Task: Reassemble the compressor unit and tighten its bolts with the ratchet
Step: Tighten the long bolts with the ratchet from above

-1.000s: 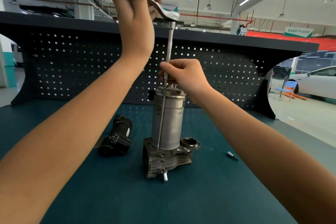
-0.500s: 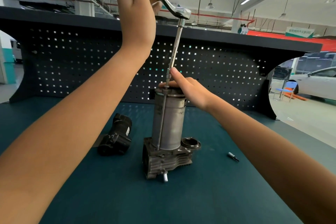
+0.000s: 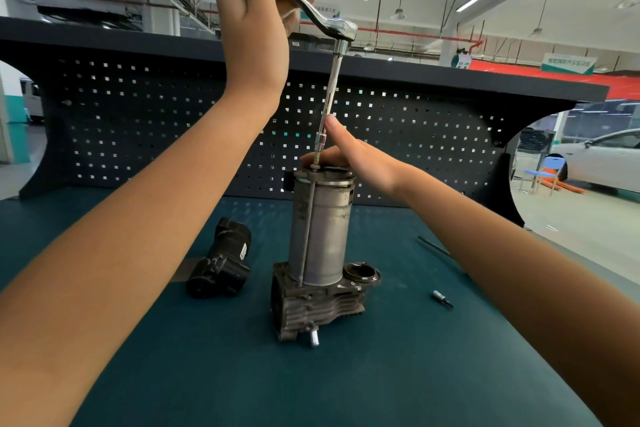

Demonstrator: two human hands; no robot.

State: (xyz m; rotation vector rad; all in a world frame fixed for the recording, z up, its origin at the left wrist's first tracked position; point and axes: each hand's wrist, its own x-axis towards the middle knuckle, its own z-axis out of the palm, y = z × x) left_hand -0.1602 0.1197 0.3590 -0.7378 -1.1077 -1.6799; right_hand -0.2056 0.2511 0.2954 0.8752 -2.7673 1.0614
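The compressor unit (image 3: 320,236) stands upright on the table (image 3: 207,374), its top largely hidden beneath the right hand (image 3: 356,159), laid flat with fingers straight, while above it the left hand (image 3: 256,28) grips the ratchet (image 3: 332,26), handle end cut off, extension (image 3: 329,97) slanting down to the unit's rim.

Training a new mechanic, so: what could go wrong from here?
1. The extension leans, out of line with the long bolt, so the socket may slip off or round the head.
2. The right hand lies on the cylinder top with its thumb beside the extension; a slip could pinch it.
3. The compressor stands tall, steadied only by that hand; the left hand pulling the ratchet up high could tip it.
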